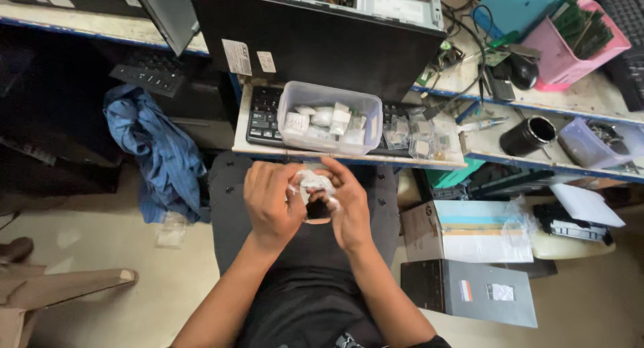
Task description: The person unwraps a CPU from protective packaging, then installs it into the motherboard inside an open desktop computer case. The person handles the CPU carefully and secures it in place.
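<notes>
Left hand and right hand — both pinching a small crinkled clear packet held between them over the lap — with the clear bin of similar packets just beyond on the surface, within reach.

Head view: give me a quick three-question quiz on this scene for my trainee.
1. True or false: both hands, the left hand and the right hand, grip the small clear bag.
2. Where does the clear plastic tub of packets sit? A) on the floor B) on the keyboard C) in the pink bin
3. Fill in: the blue cloth hangs to the person's ____.

Key: 1 true; 2 B; 3 left.
</notes>
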